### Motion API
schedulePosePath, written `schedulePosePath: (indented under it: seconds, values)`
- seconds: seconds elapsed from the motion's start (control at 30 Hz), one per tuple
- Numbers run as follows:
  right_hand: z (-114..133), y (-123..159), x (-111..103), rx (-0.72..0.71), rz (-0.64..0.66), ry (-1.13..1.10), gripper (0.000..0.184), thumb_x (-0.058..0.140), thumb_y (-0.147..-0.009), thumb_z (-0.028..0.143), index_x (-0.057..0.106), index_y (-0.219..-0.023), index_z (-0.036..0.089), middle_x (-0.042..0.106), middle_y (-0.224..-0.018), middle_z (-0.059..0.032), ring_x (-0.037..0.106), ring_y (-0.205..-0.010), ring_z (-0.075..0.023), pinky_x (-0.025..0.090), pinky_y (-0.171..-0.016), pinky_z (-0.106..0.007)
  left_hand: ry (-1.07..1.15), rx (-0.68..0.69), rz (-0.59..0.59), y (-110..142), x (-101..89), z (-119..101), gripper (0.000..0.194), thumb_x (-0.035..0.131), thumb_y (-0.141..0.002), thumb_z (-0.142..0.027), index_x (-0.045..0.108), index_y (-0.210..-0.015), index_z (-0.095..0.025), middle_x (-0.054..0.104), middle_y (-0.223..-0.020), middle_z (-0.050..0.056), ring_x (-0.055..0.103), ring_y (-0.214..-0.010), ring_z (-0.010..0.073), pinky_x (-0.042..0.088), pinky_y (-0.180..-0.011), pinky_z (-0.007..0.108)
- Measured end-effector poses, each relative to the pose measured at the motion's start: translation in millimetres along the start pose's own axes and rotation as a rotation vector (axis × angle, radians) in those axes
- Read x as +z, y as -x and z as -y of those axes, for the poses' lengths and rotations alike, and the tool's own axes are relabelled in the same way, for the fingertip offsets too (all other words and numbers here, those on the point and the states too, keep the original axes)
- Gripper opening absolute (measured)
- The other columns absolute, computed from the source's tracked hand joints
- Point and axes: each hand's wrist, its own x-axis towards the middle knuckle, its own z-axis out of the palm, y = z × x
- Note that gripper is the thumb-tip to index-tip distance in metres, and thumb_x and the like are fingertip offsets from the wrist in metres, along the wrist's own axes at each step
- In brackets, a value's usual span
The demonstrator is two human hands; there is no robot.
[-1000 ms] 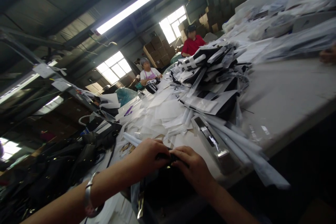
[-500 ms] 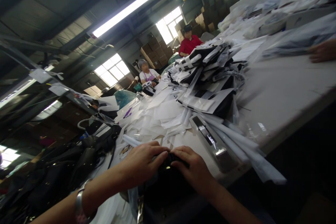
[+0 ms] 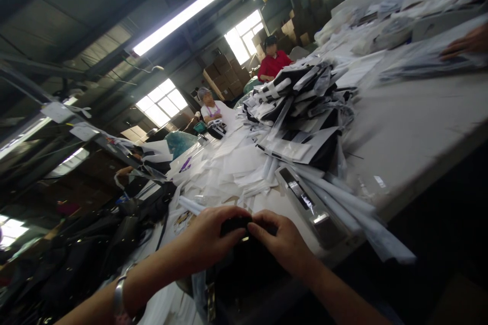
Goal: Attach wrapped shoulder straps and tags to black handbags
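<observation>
Both hands curl nearly closed: left hand (image 3: pixel 217 231) and right hand (image 3: pixel 284 241) pinch the top edge of a dark, glossy black bag-like item (image 3: pixel 247 274), thumbs almost meeting. It lies below and between them, equally near; its long axis is lost in shadow.

The head camera faces forward and down (rolled sideways), near the left grip (image 3: pixel 225 231) and right grip (image 3: pixel 281 240) at six o'clock, a window (image 3: pixel 246 35) far at twelve.
</observation>
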Motion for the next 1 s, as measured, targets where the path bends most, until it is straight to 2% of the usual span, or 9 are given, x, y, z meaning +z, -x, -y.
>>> schedulePosePath:
  seconds: [0.13,0.23,0.33,0.43,0.57,0.7,0.87,1.0]
  values:
    - [-2,-4,-3,0.015,-0.048,-0.014,0.021,0.063,-0.089,0.040,0.070,-0.089,0.020,0.072,-0.083,-0.0003,0.066,-0.084,-0.0206,0.050,-0.075,-0.029,0.144,-0.094,-0.012,1,-2.8,6,0.026,0.062,-0.088,-0.036,0.071,-0.108,-0.023,0.076,-0.099,0.000,0.068,-0.094,0.0195,0.048,-0.084,0.026]
    - [-5,-4,-4,-0.043,-0.085,0.041,0.019,0.062,-0.091,0.038,0.071,-0.092,0.021,0.073,-0.089,-0.0008,0.067,-0.089,-0.0203,0.050,-0.081,-0.030,0.196,-0.160,-0.040,0,-3.4,12,0.023,0.063,-0.087,-0.038,0.074,-0.098,-0.021,0.076,-0.091,0.000,0.067,-0.087,0.0189,0.048,-0.078,0.024]
    - [-12,-3,-5,-0.165,-0.127,0.176,0.019,0.066,-0.089,0.031,0.070,-0.107,0.024,0.071,-0.107,-0.0019,0.063,-0.106,-0.0211,0.046,-0.095,-0.033,0.155,-0.198,-0.073,-1,-2.2,18,0.022,0.063,-0.086,-0.036,0.075,-0.091,-0.019,0.076,-0.083,0.000,0.067,-0.081,0.0184,0.047,-0.072,0.024]
    - [-18,-2,-6,-0.178,-0.041,0.236,0.031,0.072,-0.085,0.025,0.068,-0.116,0.027,0.069,-0.116,-0.0022,0.060,-0.114,-0.0212,0.043,-0.102,-0.034,0.057,-0.207,-0.090,-2,0.2,20,0.023,0.061,-0.086,-0.036,0.076,-0.089,-0.019,0.075,-0.077,0.000,0.066,-0.074,0.0179,0.046,-0.069,0.025]
    - [-22,-3,-6,-0.188,0.002,0.256,0.027,0.074,-0.084,0.024,0.071,-0.110,0.027,0.070,-0.110,-0.0015,0.061,-0.109,-0.0205,0.046,-0.100,-0.033,-0.017,-0.181,-0.114,-4,2.7,18,0.021,0.064,-0.082,-0.033,0.076,-0.096,-0.023,0.076,-0.083,-0.001,0.068,-0.078,0.0178,0.046,-0.072,0.025]
    - [-27,-1,0,-0.218,-0.067,0.258,0.024,0.076,-0.082,0.023,0.072,-0.105,0.027,0.070,-0.107,-0.0011,0.063,-0.106,-0.0204,0.048,-0.096,-0.033,-0.089,-0.173,-0.089,-6,3.7,13,0.016,0.064,-0.080,-0.031,0.077,-0.086,-0.023,0.076,-0.080,-0.001,0.068,-0.077,0.0173,0.046,-0.070,0.024]
    - [-37,4,10,-0.296,-0.174,0.292,0.029,0.079,-0.077,0.017,0.071,-0.104,0.024,0.070,-0.104,-0.0032,0.063,-0.102,-0.0225,0.050,-0.093,-0.034,-0.219,-0.226,-0.104,-9,2.9,9,0.019,0.066,-0.076,-0.037,0.078,-0.084,-0.024,0.076,-0.077,0.001,0.068,-0.074,0.0195,0.047,-0.067,0.025]
    - [-44,7,16,-0.387,-0.205,0.322,0.031,0.079,-0.077,0.014,0.069,-0.105,0.022,0.069,-0.102,-0.0042,0.063,-0.099,-0.0233,0.052,-0.089,-0.036,-0.286,-0.275,-0.058,-10,2.1,1,0.020,0.068,-0.073,-0.038,0.078,-0.084,-0.025,0.077,-0.079,0.002,0.069,-0.074,0.0207,0.048,-0.070,0.027]
